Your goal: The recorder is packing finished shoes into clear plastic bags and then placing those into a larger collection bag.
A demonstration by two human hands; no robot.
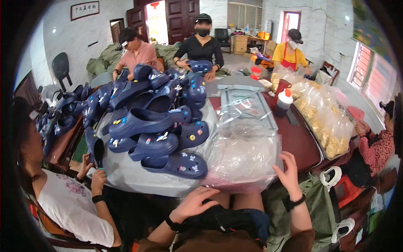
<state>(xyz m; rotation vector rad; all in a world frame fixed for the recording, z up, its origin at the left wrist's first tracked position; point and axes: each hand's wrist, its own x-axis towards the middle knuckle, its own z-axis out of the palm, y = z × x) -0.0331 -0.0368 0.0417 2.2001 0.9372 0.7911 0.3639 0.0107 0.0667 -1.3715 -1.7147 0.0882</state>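
The right hand (pixel 289 173) rests with spread fingers on the right edge of a stack of clear plastic bags (pixel 245 158) that lies at the near edge of the table (pixel 300 145); the fingers are released and flat on the film, not pinching anything. The left hand (pixel 194 204) sits lower, just below the table's near edge, open with fingers loosely extended, resting on a dark navy clog (pixel 228 219) in the lap; it looks laid on the shoe rather than gripping it, though the underside of the palm is hidden

To the left of the bags, a heap of navy clogs with small coloured charms (pixel 153 113) covers a grey sheet, the nearest clog (pixel 176 164) lying just beside the stack. Beyond the bags stands a red-and-white squeeze bottle (pixel 283 102), and further right are sacks of yellowish small parts (pixel 323 117). A person in a white top (pixel 69 203) sits at the left handling another clog; three more people work at the far side

To do this step well, I judge that the right fingertips should slide on the top film until one sheet alone lifts, since thin bags cling together. Keeping the left hand steady on the clog in the lap keeps it from sliding off while the bag is separated
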